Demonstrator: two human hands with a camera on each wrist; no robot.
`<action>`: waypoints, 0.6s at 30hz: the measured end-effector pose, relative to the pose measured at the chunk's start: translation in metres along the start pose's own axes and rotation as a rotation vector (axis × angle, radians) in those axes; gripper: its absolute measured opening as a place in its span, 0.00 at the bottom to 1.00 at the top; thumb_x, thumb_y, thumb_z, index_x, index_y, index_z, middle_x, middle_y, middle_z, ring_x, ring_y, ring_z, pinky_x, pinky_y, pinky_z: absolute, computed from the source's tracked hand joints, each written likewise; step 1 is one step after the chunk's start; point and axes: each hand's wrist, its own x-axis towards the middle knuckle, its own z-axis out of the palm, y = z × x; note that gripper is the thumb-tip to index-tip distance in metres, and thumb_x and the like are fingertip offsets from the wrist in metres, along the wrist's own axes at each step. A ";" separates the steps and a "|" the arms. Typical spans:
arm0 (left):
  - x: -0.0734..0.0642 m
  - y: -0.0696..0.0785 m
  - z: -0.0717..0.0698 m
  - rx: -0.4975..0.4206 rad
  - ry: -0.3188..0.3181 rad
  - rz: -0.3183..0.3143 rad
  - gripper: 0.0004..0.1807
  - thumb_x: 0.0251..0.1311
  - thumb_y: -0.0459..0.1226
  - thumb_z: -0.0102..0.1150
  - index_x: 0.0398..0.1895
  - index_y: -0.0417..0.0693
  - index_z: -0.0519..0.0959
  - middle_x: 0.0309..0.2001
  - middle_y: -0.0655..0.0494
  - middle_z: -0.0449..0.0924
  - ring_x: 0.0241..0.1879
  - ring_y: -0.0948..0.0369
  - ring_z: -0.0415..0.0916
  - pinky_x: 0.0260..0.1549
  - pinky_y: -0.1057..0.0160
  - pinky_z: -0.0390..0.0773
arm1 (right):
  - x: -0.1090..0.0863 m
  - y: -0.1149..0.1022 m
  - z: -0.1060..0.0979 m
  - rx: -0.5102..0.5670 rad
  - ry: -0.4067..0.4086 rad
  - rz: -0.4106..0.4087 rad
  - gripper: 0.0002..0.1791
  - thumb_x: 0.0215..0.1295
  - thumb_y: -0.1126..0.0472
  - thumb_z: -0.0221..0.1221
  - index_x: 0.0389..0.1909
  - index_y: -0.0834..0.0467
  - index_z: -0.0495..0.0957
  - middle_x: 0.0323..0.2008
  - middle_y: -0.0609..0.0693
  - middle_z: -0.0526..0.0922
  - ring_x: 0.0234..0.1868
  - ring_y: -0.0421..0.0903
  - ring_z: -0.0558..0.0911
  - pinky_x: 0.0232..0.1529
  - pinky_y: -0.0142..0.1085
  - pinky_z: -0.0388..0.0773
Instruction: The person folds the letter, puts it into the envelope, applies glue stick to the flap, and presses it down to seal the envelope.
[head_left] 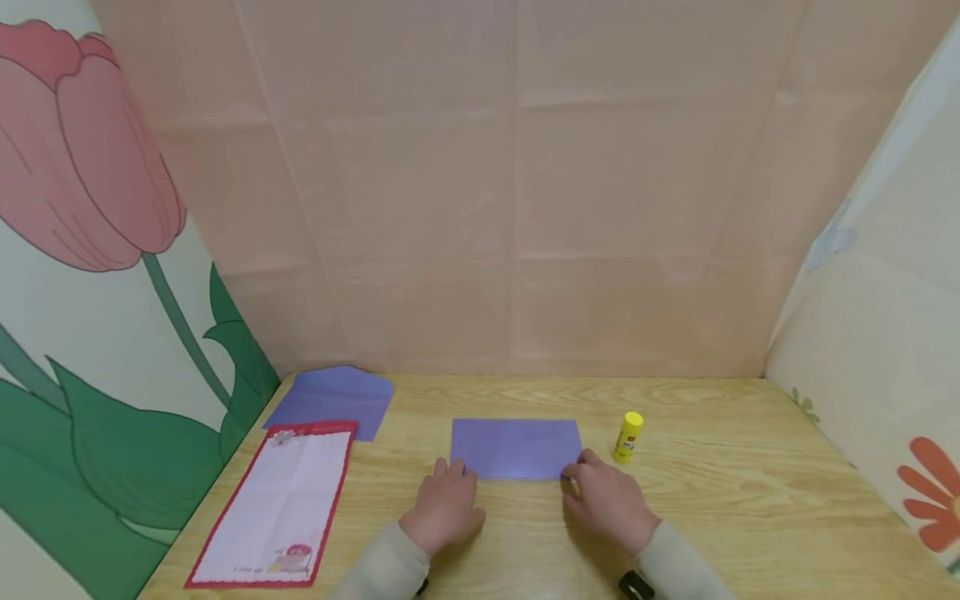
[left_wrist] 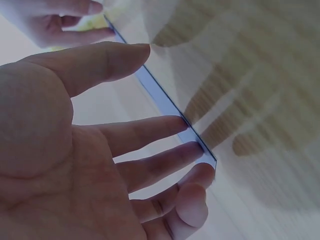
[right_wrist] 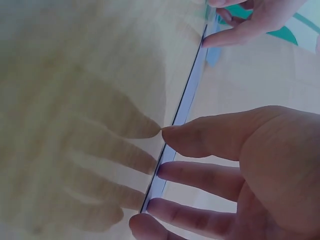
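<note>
A flat purple envelope (head_left: 516, 448) lies on the wooden table in front of me, its long sides running left to right. At its near left corner rests my left hand (head_left: 446, 507), fingertips touching the near edge. My right hand (head_left: 606, 502) touches the near right corner in the same way. The left wrist view shows fairly straight fingers (left_wrist: 145, 136) on the envelope's edge, with the thumb apart from the other fingers. In the right wrist view, the thumb (right_wrist: 192, 137) reaches the edge and the fingertips lie on the purple strip (right_wrist: 185, 102).
A yellow glue stick (head_left: 628, 437) stands right of the envelope. To the left lies a red-bordered white letter sheet (head_left: 273, 504), overlapping a second purple envelope (head_left: 330, 400) with its flap raised. A pinkish-brown covering (head_left: 517, 208) rises behind the table (head_left: 720, 467).
</note>
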 end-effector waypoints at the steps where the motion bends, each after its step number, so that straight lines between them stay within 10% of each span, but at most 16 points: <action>1: 0.003 -0.001 0.000 -0.002 -0.003 -0.003 0.17 0.53 0.42 0.67 0.38 0.38 0.80 0.37 0.51 0.71 0.39 0.53 0.64 0.32 0.56 0.71 | 0.002 0.001 0.000 -0.010 0.008 -0.009 0.12 0.50 0.63 0.69 0.37 0.58 0.86 0.33 0.50 0.77 0.27 0.42 0.74 0.20 0.39 0.73; 18: 0.047 -0.016 0.003 -0.006 -0.056 -0.094 0.23 0.55 0.45 0.65 0.49 0.38 0.80 0.46 0.48 0.76 0.46 0.50 0.64 0.43 0.49 0.72 | 0.042 0.006 0.006 -0.039 -0.067 0.021 0.19 0.60 0.48 0.68 0.43 0.60 0.85 0.40 0.56 0.79 0.28 0.48 0.79 0.23 0.43 0.77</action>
